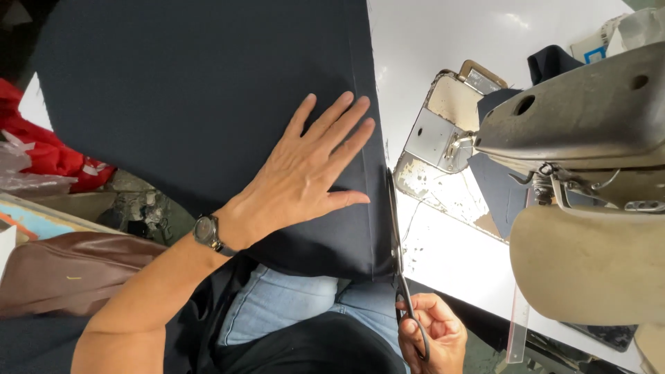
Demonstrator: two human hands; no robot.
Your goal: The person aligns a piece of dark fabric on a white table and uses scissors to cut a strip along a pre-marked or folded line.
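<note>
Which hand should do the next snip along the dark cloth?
The right hand, probably: it already holds the scissors, whose blades lie along the edge of the dark cloth. The left hand lies flat on the cloth.

Two hands are showing — the left hand (305, 170) and the right hand (436, 332). One pair of scissors (399, 256) is lying along one large sheet of dark navy fabric (194, 97). One wristwatch (206, 232) is sitting on the left wrist. One sewing machine (582, 152) is standing on one white counter (443, 41) — with one clear ruler (517, 325), one brown bag (62, 270) and one red cloth bundle (41, 149) lying about.
</note>
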